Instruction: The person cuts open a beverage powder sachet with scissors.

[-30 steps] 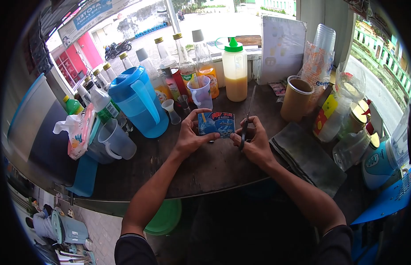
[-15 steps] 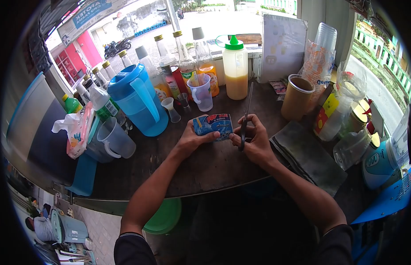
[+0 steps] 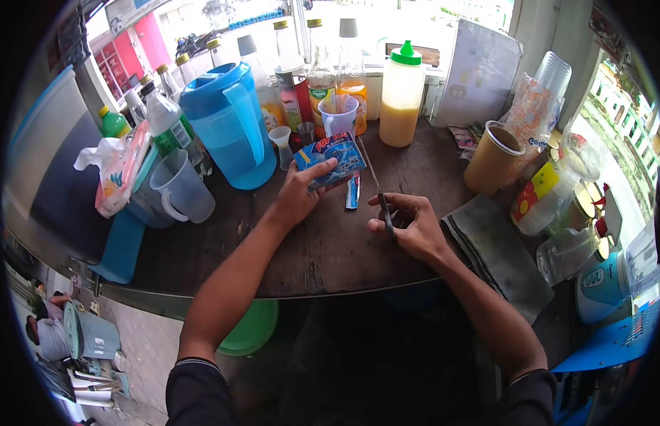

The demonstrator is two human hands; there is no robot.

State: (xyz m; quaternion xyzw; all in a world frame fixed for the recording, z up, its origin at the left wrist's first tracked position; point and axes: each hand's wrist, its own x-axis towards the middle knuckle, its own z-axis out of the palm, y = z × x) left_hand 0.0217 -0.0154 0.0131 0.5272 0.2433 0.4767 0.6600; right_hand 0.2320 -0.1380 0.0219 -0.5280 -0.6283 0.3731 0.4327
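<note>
My left hand grips a blue sachet with red lettering, thumb on its front. Dark-handled scissors are in my right hand, their blades pointing up and left beside the sachet's right edge. Below the sachet, a narrow blue and white strip shows over the dark table; whether it is fully detached I cannot tell. Just behind the sachet stands a small clear measuring cup.
A blue pitcher, a clear jug and several bottles stand left and behind. A green-capped squeeze bottle, a brown container, a dark folded cloth and plastic packs are at the right. A person is at the far lower left.
The sachet has moved up and tilted in my left hand. The scissors and my right hand are now apart from my left hand, and the narrow strip now shows below the sachet. The view has shifted.
</note>
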